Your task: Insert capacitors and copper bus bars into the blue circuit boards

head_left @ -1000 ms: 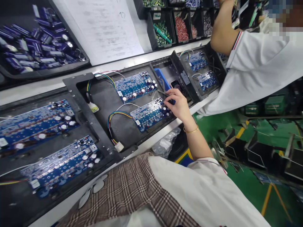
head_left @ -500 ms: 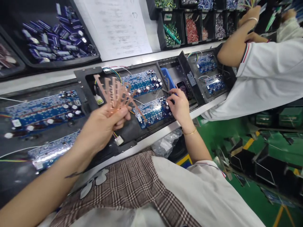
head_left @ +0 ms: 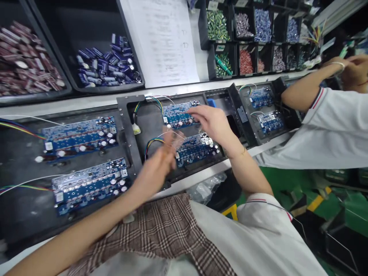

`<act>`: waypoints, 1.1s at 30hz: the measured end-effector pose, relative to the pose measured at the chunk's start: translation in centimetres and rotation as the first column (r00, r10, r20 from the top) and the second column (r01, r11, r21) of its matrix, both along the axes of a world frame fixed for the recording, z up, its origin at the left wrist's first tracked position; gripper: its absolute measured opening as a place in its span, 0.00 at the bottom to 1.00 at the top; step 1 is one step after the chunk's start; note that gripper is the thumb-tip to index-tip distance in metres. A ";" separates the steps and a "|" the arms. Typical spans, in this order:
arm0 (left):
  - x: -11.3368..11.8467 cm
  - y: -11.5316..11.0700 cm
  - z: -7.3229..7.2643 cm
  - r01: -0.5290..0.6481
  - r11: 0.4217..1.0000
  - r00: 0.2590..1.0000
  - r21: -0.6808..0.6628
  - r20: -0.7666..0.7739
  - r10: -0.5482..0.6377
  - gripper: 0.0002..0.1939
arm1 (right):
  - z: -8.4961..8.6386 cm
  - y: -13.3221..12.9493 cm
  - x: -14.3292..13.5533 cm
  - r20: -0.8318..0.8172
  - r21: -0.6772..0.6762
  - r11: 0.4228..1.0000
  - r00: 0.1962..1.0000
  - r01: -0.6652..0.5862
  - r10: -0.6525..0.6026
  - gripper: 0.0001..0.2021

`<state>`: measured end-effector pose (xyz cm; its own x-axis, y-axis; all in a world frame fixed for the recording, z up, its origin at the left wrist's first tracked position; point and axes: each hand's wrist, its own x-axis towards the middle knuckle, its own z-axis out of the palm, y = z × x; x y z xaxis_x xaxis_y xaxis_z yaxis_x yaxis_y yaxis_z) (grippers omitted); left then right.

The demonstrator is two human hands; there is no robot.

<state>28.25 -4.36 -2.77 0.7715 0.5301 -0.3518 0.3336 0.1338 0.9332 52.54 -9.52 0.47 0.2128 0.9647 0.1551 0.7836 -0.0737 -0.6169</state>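
Smeared by motion, my left hand (head_left: 156, 165) is closed around a bunch of copper-coloured strips (head_left: 172, 137), whose ends show only as a blur. It is by the left end of the lower blue circuit board (head_left: 192, 151) in the middle fixture. My right hand (head_left: 214, 124) reaches over the upper blue circuit board (head_left: 179, 111), fingertips pinched together above its surface. Whatever those fingertips may hold is too small to make out. Both boards carry round capacitors along their right parts, and coloured wires lead from their left ends.
Two more boards (head_left: 83, 136) lie in the black fixture at left. Behind stand bins of blue capacitors (head_left: 107, 63) and brown capacitors (head_left: 24, 57), a printed sheet (head_left: 163, 42) and small parts bins (head_left: 220, 25). At right, a co-worker's arm (head_left: 304, 84) extends over the line.
The view has shifted, so the bench sits further right and lower. My right hand has moved from the lower board to the upper one. My left hand with the strips has moved towards the lower board.
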 end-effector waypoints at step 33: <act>-1.9 2.2 -4.5 -0.382 0.918 0.871 0.105 -0.291 0.396 0.17 | -7.3 8.4 -1.3 -0.106 -0.052 0.898 0.897 -0.437 0.430 0.08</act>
<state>26.40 -2.20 -7.29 0.3609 0.7852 -0.5032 0.5277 0.2729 0.8044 51.26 -1.16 -6.84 -0.2194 0.9722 0.0817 0.6898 0.2138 -0.6917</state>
